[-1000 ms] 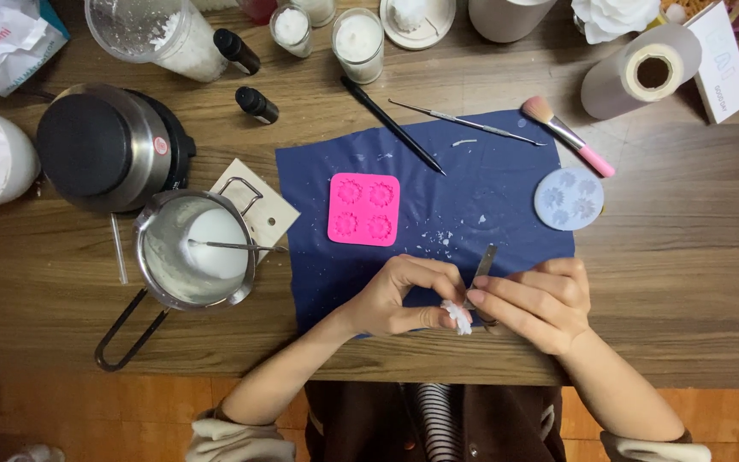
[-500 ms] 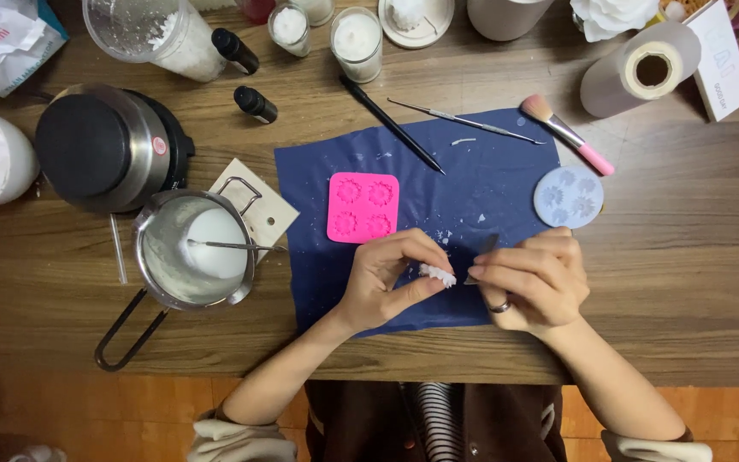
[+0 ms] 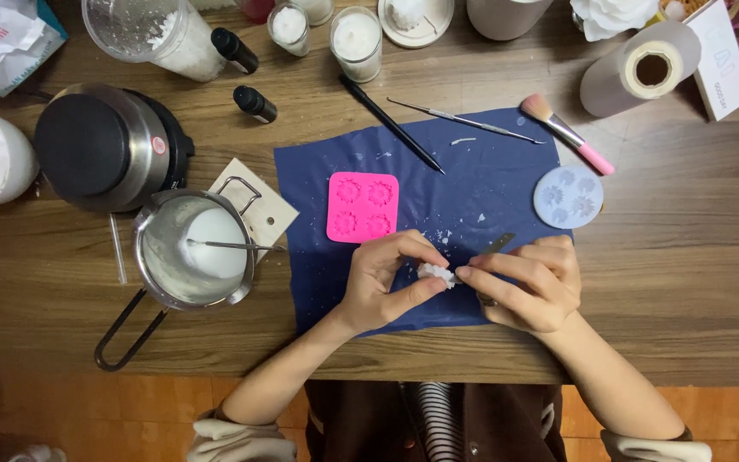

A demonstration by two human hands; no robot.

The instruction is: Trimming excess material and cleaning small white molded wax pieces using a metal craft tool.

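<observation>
small white wax piece pinched between both hands over the blue cloth

the left hand (image 3: 387, 282) is curling around a small white wax piece (image 3: 436, 274), with the thumb below and the fingertips above closing on it, so this hand is mostly shut on the piece. the right hand (image 3: 528, 282) is meeting it from the right; its fingertips are touching the piece's right edge, and the same hand is also gripping a thin grey metal tool (image 3: 496, 245) whose tip is sticking up and away from the fingers, toward the far right. the piece is sitting directly between the two hands, just above the near edge of the blue cloth (image 3: 472, 188), and it is equally close to both, though the left hand is doing most of the holding. the tool's long axis is running diagonally, from the right hand's knuckles up and to the right, pointing away from the piece rather than at it.

the pink square mould (image 3: 363, 206) is lying just beyond the left hand, and the round pale blue mould (image 3: 568, 196) is lying just beyond the right hand at the cloth's edge. the metal pot (image 3: 194, 250) with white wax is standing well to the left on the wooden surface (image 3: 686, 257).

much of the piece is being covered by fingers, so its shape is hard to make out beyond a lumpy, petal-like edge. the tool's lower part is hidden inside the right hand, and whether it is a blade or a flat spatula cannot be told.
</observation>
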